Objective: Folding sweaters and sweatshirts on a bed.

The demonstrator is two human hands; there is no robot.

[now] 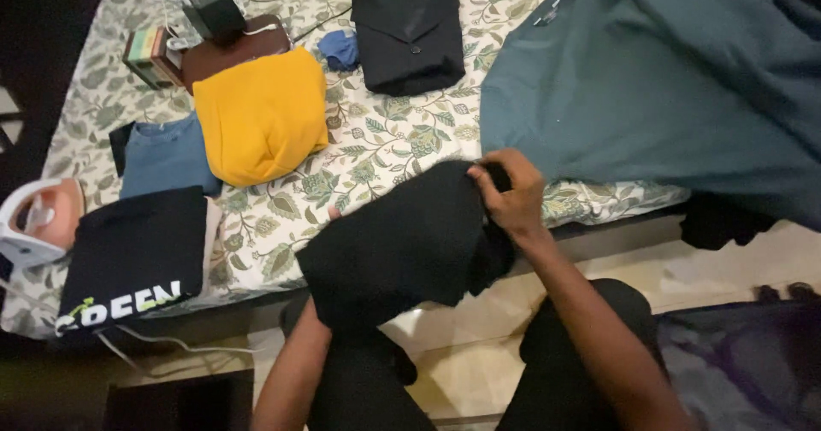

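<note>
A black garment (402,243) is held up over the near edge of the bed. My right hand (511,193) pinches its upper right corner with the fingers closed on the cloth. My left hand is hidden behind the garment; only the forearm (295,371) shows below it, with a fingertip peeking out at the garment's left edge (334,213). A large teal shirt (650,89) lies spread flat on the bed just beyond my right hand.
On the leaf-patterned bedsheet (385,140) lie a folded yellow garment (261,115), a folded blue one (167,157), a folded black one with lettering (137,256), another dark folded piece (406,25), a clothes iron (34,217) and cables (214,8).
</note>
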